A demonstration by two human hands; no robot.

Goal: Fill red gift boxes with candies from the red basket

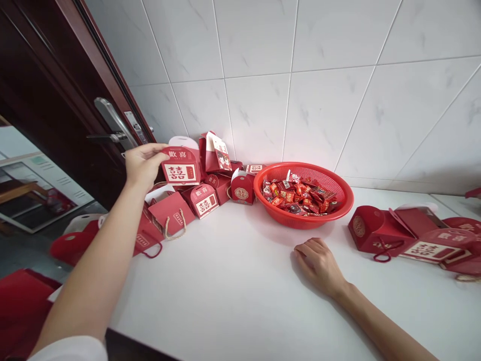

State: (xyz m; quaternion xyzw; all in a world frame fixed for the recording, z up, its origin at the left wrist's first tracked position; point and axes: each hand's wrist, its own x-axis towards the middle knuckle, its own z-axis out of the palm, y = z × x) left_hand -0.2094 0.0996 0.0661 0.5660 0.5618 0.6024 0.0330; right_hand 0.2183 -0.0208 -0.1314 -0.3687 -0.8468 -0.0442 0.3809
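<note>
At the back left, my left hand (145, 163) pinches the upper edge of a red candy box (181, 170) printed with white panels and Chinese characters. That box is upright at the top of a pile of similar boxes; whether it rests on them I cannot tell. Below it lie a box with a rope handle (173, 213) and a smaller printed box (203, 200). My right hand (318, 265) rests on the white table in a loose fist, with nothing visible in it. It is just in front of a red plastic basket (276, 215) holding many wrapped candies (300, 195).
More red boxes (379, 233) stand in a group at the right. A white tiled wall (259, 115) runs behind the table (225, 286). At the left is a dark door (56, 75) with a metal handle (112, 135), and red items (26, 311) lie low by the table's edge.
</note>
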